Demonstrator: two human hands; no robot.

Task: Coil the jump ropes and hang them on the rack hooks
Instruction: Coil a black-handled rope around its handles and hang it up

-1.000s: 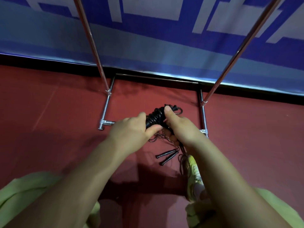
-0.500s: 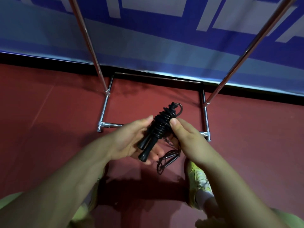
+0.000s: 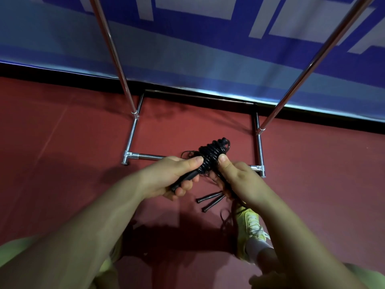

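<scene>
Item 1, coiled jump rope point(image 3: 210, 157): black cord wound tightly round its paired handles, held above the red floor point(image 3: 62, 163) in front of the rack base.
Left hand point(image 3: 173, 176): fingers curled round the handle ends below the winding, thumb pressed on the coils.
Right hand point(image 3: 237, 180): thumb pinching the bundle's right side; the fingers beneath appear to hold trailing cord, though that part is partly hidden.
Item 2, second jump rope point(image 3: 210, 202): two black handles lying on the floor below the hands, its thin cord loose and tangled beside the yellow shoe point(image 3: 249, 224).
Item 3, rack point(image 3: 133, 140): chrome base frame on the floor, two uprights rising out of view; no hooks are visible.

Risks, as judged:
- The winding may spring loose if either thumb lifts before the free end is secured.
- The loose cord near the shoe could snag the foot when standing up to hang the rope.
- The hooks lie out of view, so the reach starts blind.
</scene>
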